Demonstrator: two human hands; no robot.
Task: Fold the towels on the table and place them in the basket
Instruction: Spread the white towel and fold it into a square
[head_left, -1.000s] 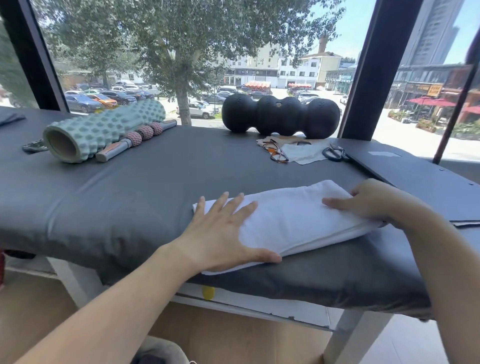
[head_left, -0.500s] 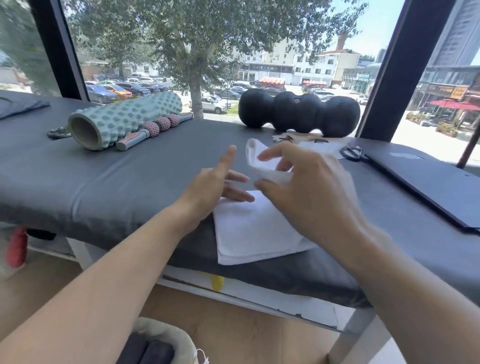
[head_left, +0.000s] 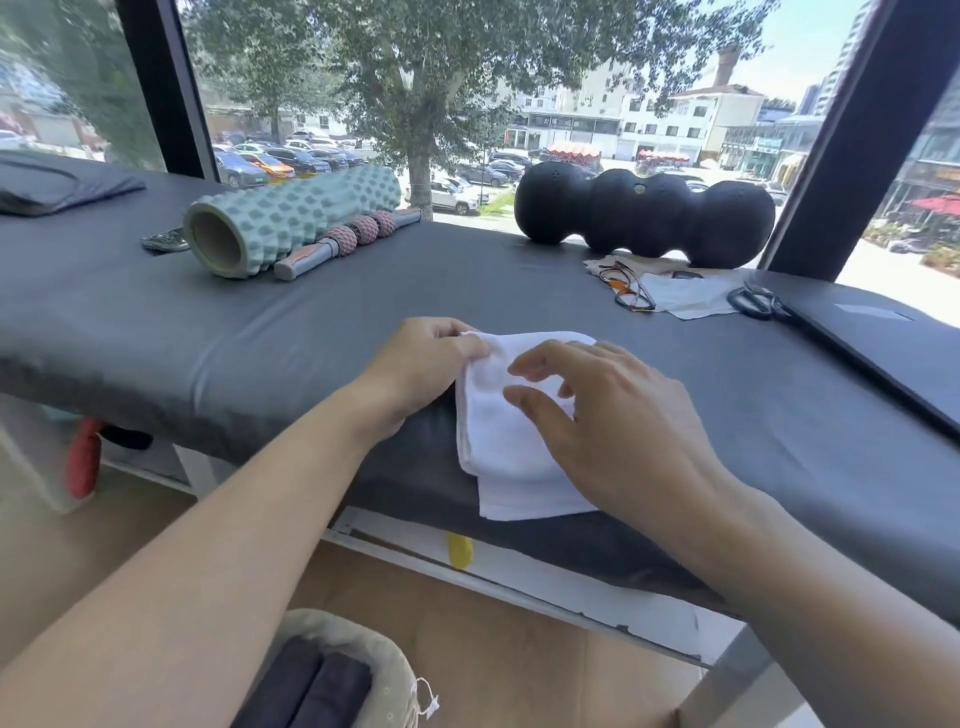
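A white towel (head_left: 511, 452), folded into a narrow stack, lies at the front edge of the grey padded table (head_left: 260, 332), its near end hanging slightly over. My left hand (head_left: 423, 371) pinches the towel's far left corner. Spread fingers of my right hand (head_left: 597, 415) rest on the towel's right side, covering it. A beige fabric basket (head_left: 379, 660) stands on the floor below, with dark folded towels (head_left: 311, 691) inside.
A mint foam roller (head_left: 291, 221) and a massage stick (head_left: 348, 241) lie at the back left. A black peanut roller (head_left: 644, 218) sits by the window. Glasses (head_left: 626, 291), a light cloth (head_left: 685, 296), scissors (head_left: 756, 301) and a black laptop (head_left: 883, 343) lie to the right.
My right hand carried the towel's right end over to the left and laid it down, halving the towel. My left hand moved from flat on the towel to pinching its far left corner.
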